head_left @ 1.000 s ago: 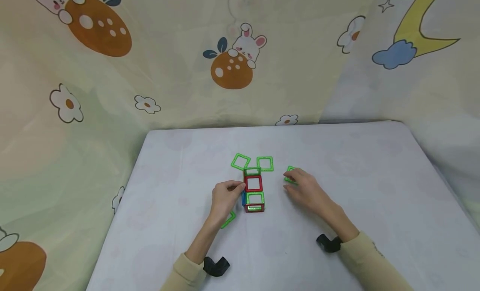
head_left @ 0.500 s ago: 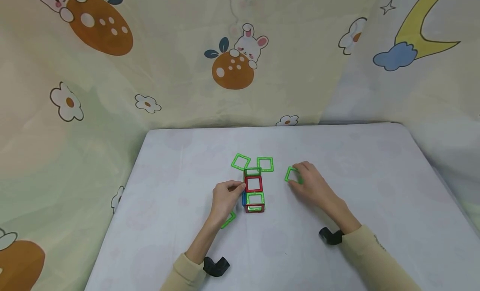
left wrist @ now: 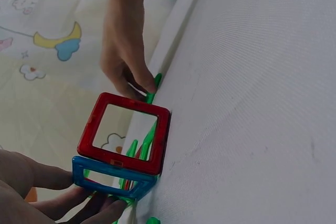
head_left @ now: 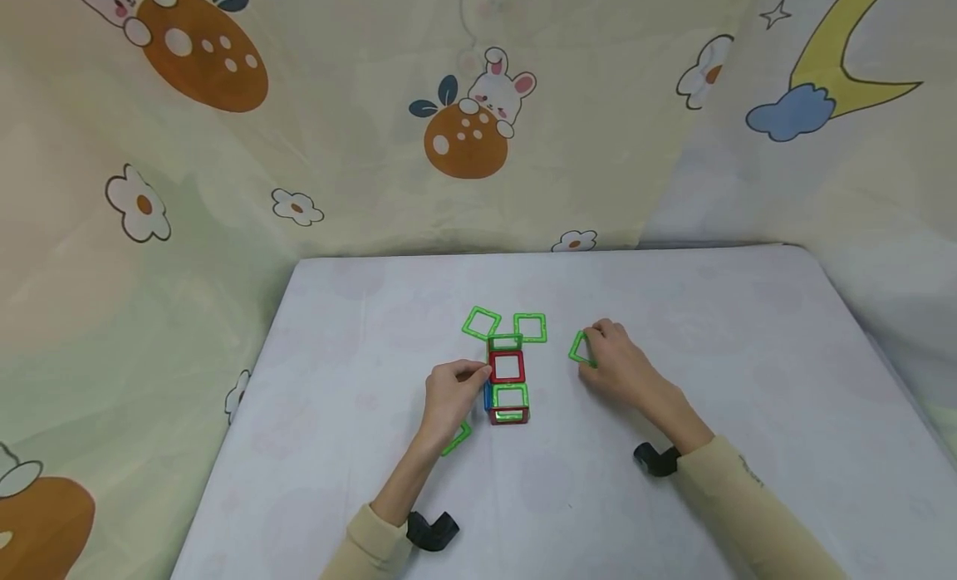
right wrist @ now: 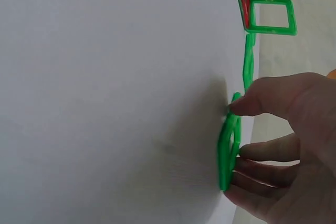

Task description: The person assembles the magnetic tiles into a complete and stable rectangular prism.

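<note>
A block built of see-through magnetic tiles with red (head_left: 508,380), green and blue edges stands at mid-table. At its left side, my left hand (head_left: 451,397) holds it between thumb and fingers, by the blue tile (left wrist: 111,169) in the left wrist view. Right of the block, my right hand (head_left: 626,371) grips a loose green square magnetic tile (right wrist: 226,153), thumb on one edge and fingers on the opposite one. That tile is tilted, close over the table; the hand covers part of it in the head view.
Behind the block lie two green square tiles, one turned askew (head_left: 468,318) and one straighter (head_left: 530,316). Another green tile (head_left: 458,439) is partly hidden by the left forearm. Black mounts (head_left: 434,533) sit at both wrists. A patterned cloth (head_left: 359,148) hangs behind the white table (head_left: 748,331).
My right hand has closed on the green tile, shifted slightly right and tilted it. My left hand and the block have stayed in place.
</note>
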`<state>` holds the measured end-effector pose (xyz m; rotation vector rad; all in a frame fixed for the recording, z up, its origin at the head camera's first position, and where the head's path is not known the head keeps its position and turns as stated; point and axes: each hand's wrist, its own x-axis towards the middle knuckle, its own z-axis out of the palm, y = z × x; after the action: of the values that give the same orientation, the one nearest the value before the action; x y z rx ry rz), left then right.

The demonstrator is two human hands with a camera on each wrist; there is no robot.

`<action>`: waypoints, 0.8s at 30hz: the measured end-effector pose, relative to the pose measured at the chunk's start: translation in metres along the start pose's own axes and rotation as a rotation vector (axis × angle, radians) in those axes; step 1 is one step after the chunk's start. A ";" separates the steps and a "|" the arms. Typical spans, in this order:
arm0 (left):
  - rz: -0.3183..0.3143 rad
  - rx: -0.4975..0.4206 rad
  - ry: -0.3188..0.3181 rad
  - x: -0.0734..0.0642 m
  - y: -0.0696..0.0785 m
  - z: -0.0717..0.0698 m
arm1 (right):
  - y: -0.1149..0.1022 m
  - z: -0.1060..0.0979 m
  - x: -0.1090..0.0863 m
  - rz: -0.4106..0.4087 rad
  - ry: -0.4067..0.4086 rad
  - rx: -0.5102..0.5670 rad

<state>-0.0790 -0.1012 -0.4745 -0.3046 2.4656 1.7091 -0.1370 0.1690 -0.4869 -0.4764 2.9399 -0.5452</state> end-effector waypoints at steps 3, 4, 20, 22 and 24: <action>-0.002 -0.003 -0.001 0.000 0.000 0.000 | -0.001 -0.004 0.004 0.007 -0.047 -0.024; -0.004 -0.003 -0.001 0.000 0.000 0.000 | -0.001 -0.006 0.005 0.011 -0.066 -0.036; -0.005 -0.002 -0.006 0.000 0.000 0.001 | -0.004 -0.015 0.028 0.007 -0.190 -0.142; -0.005 -0.004 -0.004 0.000 0.000 0.001 | -0.003 -0.016 0.029 -0.004 -0.188 -0.142; -0.006 -0.005 -0.001 0.000 0.000 0.001 | -0.002 -0.015 0.029 -0.009 -0.184 -0.141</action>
<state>-0.0790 -0.1003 -0.4746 -0.3107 2.4576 1.7123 -0.1665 0.1631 -0.4735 -0.5243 2.8112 -0.2795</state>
